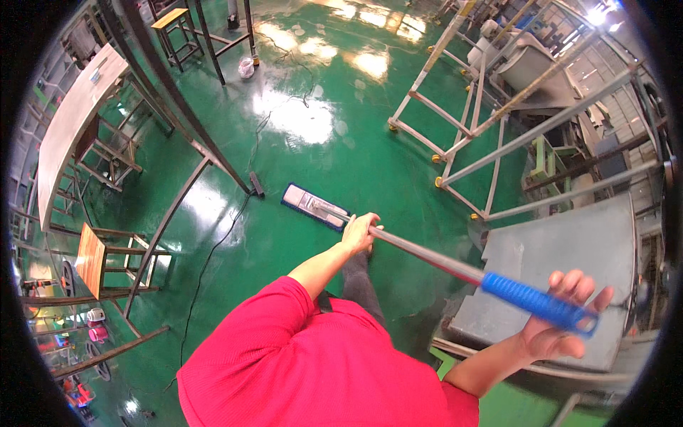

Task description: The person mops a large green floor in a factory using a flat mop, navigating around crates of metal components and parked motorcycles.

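Note:
A flat mop runs across the view from the floor toward my right side. Its rectangular mop head [300, 201], pale on top with a dark blue fringe, lies on the green floor ahead of me. My left hand [361, 233] is closed round the lower part of the metal pole [427, 258]. At the upper end, the blue ribbed handle [530, 299] crosses in front of the palm of my right hand [542, 337]. That hand's fingers are spread and stretched out, not wrapped round the handle.
Metal frames on yellow-wheeled casters [455, 153] stand at the right, behind a grey metal sheet [562, 263]. At left are a long table [67, 135], a wooden stool [91, 260] and dark metal posts. A black cable [206, 263] trails over the glossy floor [320, 164].

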Motion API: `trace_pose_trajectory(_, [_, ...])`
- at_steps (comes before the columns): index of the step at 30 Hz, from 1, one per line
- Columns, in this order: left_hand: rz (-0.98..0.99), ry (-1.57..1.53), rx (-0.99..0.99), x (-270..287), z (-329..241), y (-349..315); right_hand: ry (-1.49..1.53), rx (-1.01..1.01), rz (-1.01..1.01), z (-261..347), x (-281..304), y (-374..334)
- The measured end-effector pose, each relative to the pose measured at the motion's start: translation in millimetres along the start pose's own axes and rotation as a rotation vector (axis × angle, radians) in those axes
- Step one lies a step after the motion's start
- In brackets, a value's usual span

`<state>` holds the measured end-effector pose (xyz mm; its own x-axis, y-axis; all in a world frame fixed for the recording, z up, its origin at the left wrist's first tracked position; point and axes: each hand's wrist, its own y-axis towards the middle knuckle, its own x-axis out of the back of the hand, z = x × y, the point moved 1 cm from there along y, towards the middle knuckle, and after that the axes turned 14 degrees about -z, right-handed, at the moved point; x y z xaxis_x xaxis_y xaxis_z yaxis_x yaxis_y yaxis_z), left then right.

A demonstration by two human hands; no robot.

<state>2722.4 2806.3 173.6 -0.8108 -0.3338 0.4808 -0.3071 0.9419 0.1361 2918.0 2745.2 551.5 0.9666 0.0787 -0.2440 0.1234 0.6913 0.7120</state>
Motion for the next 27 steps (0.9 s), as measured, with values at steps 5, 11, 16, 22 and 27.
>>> trace_pose_trajectory(5, [-0.54,-0.221,-0.229,36,2,170,-0.205,-0.326,0.038,-134,24,66])
trace_pose_trajectory(11, [-0.546,-0.164,0.128,210,51,288,-0.099,-1.048,0.149,-325,37,112])
trace_pose_trajectory(16, [-1.032,-0.182,0.147,287,10,289,-0.059,-1.281,0.567,-462,-13,129])
trace_pose_trajectory(22, [-1.153,-0.31,0.146,286,-23,364,-0.711,-0.857,0.989,-684,-41,115])
trace_pose_trajectory(27, [-1.351,-0.182,0.277,272,-1,501,-0.857,-1.145,1.216,-783,-39,108])
